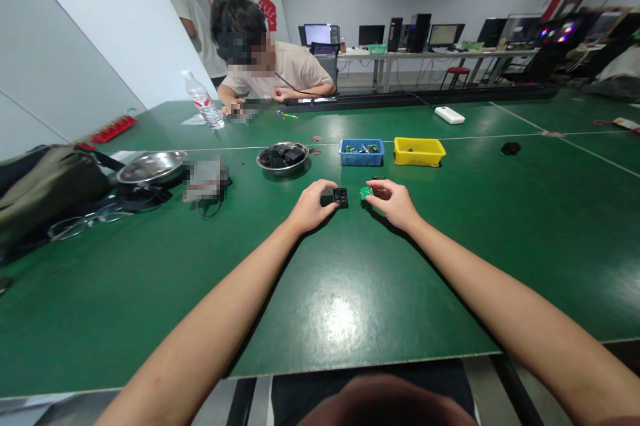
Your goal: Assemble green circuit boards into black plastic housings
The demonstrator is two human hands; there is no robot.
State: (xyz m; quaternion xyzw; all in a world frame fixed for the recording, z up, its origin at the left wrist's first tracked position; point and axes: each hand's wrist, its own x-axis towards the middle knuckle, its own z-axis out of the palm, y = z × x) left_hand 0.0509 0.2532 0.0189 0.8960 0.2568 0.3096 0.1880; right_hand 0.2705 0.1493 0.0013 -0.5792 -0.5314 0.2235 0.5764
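Between the thumb and fingers of my left hand (314, 206) is a small black plastic case (341, 197), its open side facing up. My right hand (397, 205) pinches a small green circuit board (367, 193) by its edge. Case and board are a short gap apart, both low over the green table. Just behind my right fingers lies a dark flat piece (379, 179), partly hidden by the hand. Beyond my hands stand a blue bin (362, 161) with small parts in it and a yellow bin (419, 157) with a little dark piece inside.
A steel bowl (283, 169) of black plastic parts stands left of the bins. Farther left are another steel bowl (153, 169), glasses (90, 221) and a bag (50, 193). Across the table (200, 299) a person (285, 69) leans near a water bottle (204, 103).
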